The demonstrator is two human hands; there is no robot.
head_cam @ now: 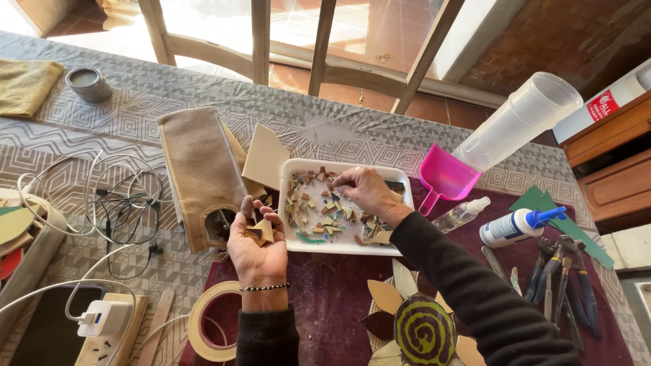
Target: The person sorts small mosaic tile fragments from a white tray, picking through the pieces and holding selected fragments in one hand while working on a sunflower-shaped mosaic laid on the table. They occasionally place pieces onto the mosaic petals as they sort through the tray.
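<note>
Left hand [258,247] cups tan shards [261,232]; right hand [366,190] picks among pieces in white tray [288,234].

patterned table [380,139], white tray [291,237], tape roll [196,325]

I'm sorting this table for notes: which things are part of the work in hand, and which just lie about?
In hand: left hand cupping small tan pieces; right hand picking in the white tray of fragments.

Lying about: tape roll, glue bottle, pink scoop, pliers, cables.

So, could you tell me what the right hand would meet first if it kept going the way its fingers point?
Most likely the small coloured shards in the white tray: the right hand reaches left over it, fingertips pointing down among them, seemingly touching already.
</note>
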